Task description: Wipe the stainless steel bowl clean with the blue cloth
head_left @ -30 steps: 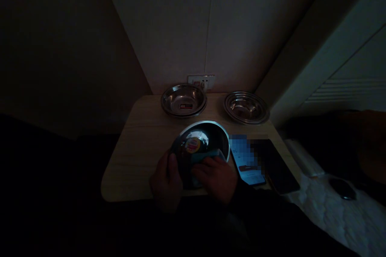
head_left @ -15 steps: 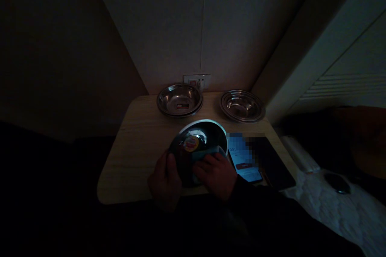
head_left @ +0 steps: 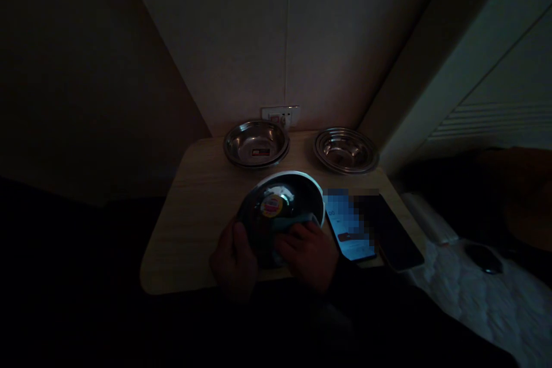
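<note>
The left hand (head_left: 234, 263) is clamping the tilted bowl (head_left: 288, 204) by its edge over the table (head_left: 185, 241), seemingly for steadiness, while the right hand (head_left: 308, 256), fingers curled, is pressing a cloth (head_left: 295, 221) inside.

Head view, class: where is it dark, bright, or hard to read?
In the head view, the left side is nearly black; glare whitens part of the bowl; the phone glows, partly pixelated; dimness hides detail on the teal cloth under the right hand.
</note>
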`<state>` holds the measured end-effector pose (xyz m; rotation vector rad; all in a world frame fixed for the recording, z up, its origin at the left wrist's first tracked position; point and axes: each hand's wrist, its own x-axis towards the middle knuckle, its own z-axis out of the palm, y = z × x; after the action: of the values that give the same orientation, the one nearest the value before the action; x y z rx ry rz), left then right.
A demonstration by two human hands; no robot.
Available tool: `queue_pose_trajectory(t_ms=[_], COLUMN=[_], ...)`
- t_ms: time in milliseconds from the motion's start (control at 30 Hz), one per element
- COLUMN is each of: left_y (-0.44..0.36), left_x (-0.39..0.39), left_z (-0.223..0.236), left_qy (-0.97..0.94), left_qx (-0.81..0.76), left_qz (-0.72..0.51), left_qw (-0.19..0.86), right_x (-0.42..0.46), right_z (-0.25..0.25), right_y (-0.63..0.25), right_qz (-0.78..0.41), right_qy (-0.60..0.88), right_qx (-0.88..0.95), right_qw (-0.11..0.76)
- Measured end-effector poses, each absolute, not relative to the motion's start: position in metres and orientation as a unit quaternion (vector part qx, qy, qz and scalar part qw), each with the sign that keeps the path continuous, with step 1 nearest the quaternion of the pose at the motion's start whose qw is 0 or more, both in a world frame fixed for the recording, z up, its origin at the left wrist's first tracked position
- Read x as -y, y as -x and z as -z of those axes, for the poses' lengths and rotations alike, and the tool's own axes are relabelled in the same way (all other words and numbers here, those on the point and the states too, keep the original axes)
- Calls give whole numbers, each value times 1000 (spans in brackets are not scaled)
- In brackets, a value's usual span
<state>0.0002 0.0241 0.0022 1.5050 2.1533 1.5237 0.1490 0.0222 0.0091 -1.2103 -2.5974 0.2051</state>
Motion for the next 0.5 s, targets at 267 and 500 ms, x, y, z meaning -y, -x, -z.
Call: queue_pose_trajectory(t_ms=[267, 500], left_y=[-6, 1], left_x=[-23, -22], left_z=[7, 7], left_qy=[-462, -447], left_qx=[-722, -735], left_qz=[-514, -509], left_qw=[31, 27], right_x=[-21, -24], right_z=[-14, -12], right_y=[-135, -121], right_qz=[-136, -190], right_qy=[477, 439], right_qx=[856, 854], right_qw=[142, 205])
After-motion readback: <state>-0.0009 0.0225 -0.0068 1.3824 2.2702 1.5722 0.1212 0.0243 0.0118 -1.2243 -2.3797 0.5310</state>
